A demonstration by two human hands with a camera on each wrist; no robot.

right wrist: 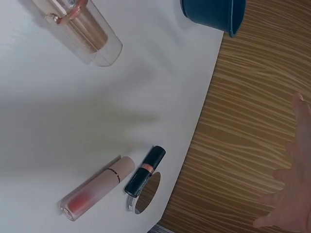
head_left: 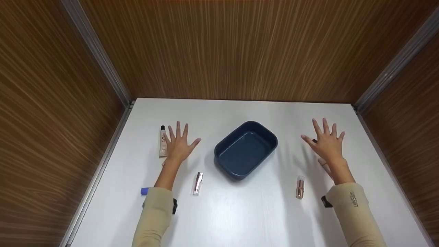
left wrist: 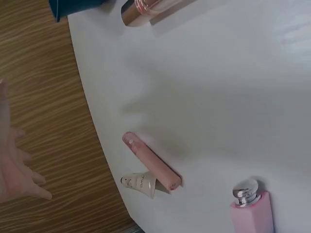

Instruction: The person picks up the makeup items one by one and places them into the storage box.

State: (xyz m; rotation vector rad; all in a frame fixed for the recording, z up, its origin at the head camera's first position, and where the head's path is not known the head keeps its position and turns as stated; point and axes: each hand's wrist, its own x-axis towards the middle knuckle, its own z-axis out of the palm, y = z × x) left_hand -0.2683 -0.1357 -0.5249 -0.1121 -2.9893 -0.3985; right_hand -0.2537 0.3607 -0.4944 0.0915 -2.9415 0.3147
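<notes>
Wood-grain panels enclose three sides of the white desk I'm watching remotely. Near its far left corner lies a squeeze tube, cap toward the far edge, partly hidden by the left hand. That hand spreads its fingers wide and holds nothing; so does the right hand, toward the right edge, near a dark lipstick tube, a round mirror and a frosted gloss tube.

I'd judge the squeeze tube light, soft-walled and easily dented, perhaps a little slick. I'd have it pinched lightly across the shoulder just below the stiff cap, since a hard grip on the belly might press out its contents. On my left wrist view a pink tube overlaps the flat end, so that is a poor place to take hold; whether it rests on top or only against it, I can't tell.

It looks pale beige, with dark lettering, a black cap and a body widening to that flattened end.
</notes>
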